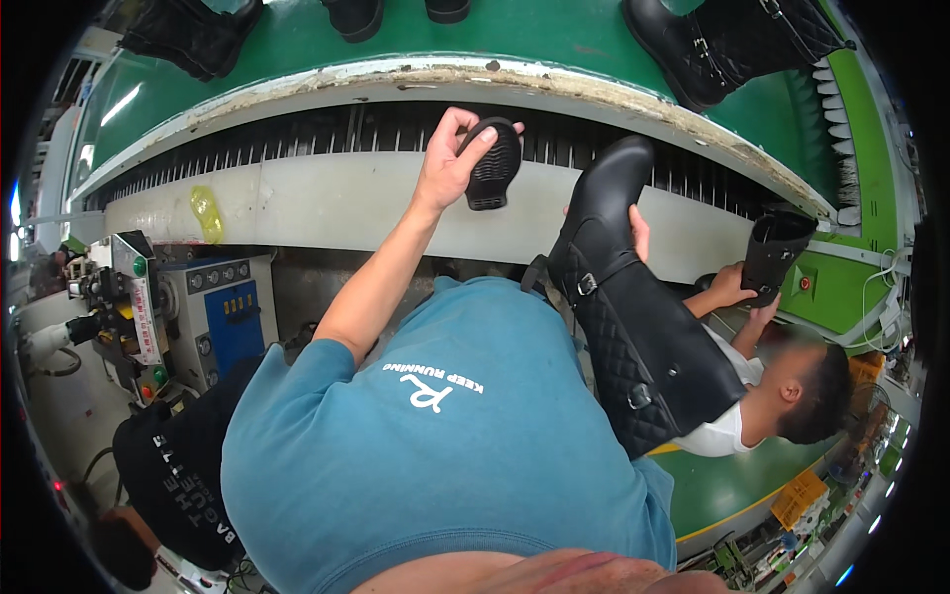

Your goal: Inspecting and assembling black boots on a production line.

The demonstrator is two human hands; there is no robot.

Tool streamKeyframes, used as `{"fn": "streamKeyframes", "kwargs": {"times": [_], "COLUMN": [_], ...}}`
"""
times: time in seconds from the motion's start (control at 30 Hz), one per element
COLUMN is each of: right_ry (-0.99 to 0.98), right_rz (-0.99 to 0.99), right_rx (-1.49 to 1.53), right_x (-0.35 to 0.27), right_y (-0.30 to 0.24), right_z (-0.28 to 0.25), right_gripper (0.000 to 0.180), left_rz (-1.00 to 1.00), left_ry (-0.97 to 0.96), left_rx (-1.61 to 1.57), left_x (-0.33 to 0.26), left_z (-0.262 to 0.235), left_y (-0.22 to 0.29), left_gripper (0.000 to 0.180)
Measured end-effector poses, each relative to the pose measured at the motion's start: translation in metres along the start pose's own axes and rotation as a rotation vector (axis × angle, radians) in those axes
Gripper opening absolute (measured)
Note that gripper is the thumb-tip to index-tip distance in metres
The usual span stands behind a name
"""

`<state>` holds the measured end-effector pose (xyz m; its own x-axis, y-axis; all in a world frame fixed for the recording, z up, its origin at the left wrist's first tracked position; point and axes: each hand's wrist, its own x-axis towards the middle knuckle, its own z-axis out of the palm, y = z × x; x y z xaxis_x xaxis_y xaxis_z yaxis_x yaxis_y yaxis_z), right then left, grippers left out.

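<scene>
The left hand (447, 163) pinches a black ribbed rubber sole piece (492, 163) between thumb and fingers, holding it up over the white conveyor edge (297, 203). The right hand (638, 233) grips a tall black quilted boot (628, 317), fingers closed behind its shaft, so the toe points upward. Nearby, a co-worker's hand (730, 285) holds another black boot (772, 252).

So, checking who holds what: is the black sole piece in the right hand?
No, the left hand grips the black sole piece; the right hand holds the tall black boot.
</scene>
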<state>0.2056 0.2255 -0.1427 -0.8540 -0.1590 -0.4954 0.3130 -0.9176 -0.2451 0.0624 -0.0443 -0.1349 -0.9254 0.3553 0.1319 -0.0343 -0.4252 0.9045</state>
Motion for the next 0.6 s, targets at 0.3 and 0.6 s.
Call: {"fn": "streamKeyframes", "kwargs": {"times": [0.3,0.6], "right_ry": [-0.425,-0.297], "right_rz": [0.003,-0.379], "right_rx": [-0.142,-0.579], "right_x": [-0.022,-0.050], "right_y": [-0.026,0.005], "right_z": [0.154,0.166], "right_gripper": [0.078,0.078], "left_rz": [0.281,0.239], "left_ry": [-0.235,-0.263], "left_rx": [-0.080,0.026], "left_x": [0.054,0.063], "left_z": [0.069,0.091], "left_y": [0.139,0.152], "left_gripper": [0.016,0.059]}}
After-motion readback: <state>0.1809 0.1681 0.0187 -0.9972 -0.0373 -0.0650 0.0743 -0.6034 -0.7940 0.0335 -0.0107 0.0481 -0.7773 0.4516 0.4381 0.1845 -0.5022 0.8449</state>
